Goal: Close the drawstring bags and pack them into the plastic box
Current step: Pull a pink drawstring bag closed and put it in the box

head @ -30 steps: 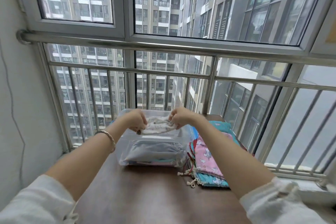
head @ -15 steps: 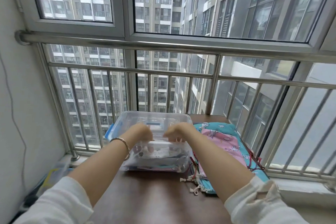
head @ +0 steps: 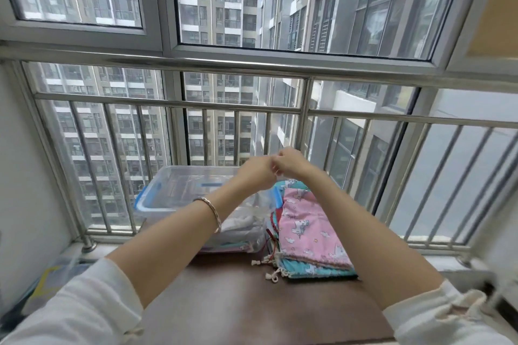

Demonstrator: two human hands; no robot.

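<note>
The pink drawstring bag (head: 307,228) runs up-frame, cords at its lower end. The left hand (head: 256,173) and right hand (head: 290,162) touch at centre, fingers curled, grip indiscernible.

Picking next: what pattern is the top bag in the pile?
Top bag: pink with white unicorns; head view.

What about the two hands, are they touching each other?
Touching. The head view shows the left hand and the right hand meeting at the curled fingers, with no gap between them.
</note>
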